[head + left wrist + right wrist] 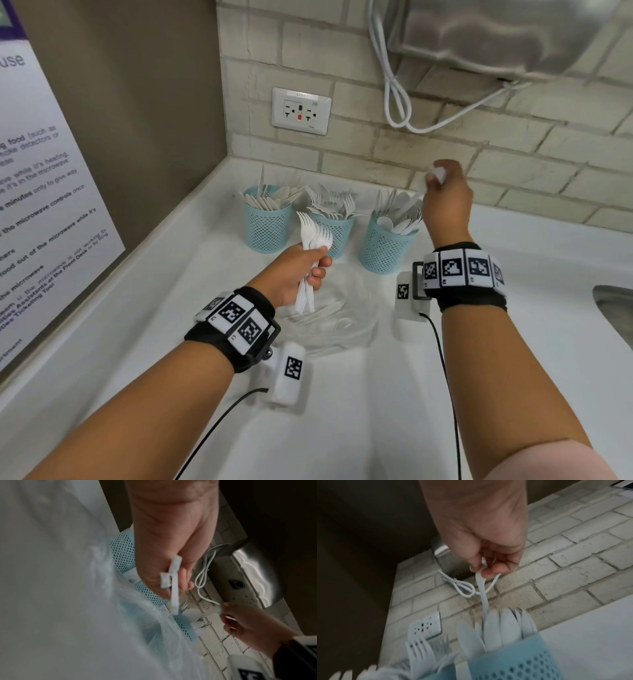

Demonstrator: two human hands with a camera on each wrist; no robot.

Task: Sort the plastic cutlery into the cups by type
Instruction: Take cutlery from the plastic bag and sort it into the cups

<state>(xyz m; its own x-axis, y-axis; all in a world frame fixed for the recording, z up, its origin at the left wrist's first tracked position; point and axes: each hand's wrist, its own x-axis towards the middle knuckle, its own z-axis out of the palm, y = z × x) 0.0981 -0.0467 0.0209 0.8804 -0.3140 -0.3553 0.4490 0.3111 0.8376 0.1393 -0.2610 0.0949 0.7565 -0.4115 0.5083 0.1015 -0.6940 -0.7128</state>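
Three light blue mesh cups stand in a row on the white counter: a knife cup [266,222] at left, a fork cup [334,228] in the middle, a spoon cup [385,245] at right. My left hand [298,274] grips a bunch of white forks [313,236], tines up, in front of the fork cup. My right hand [445,195] pinches the handle of a white spoon [483,592] that hangs bowl-down over the spoon cup [513,660]. The fork handles [174,588] stick out below my left fist.
A clear plastic bag [335,322] with a few more pieces of cutlery lies on the counter between my wrists. A wall outlet [300,110] and a looped white cable [397,99] are on the brick wall. A steel sink edge [613,308] is at right.
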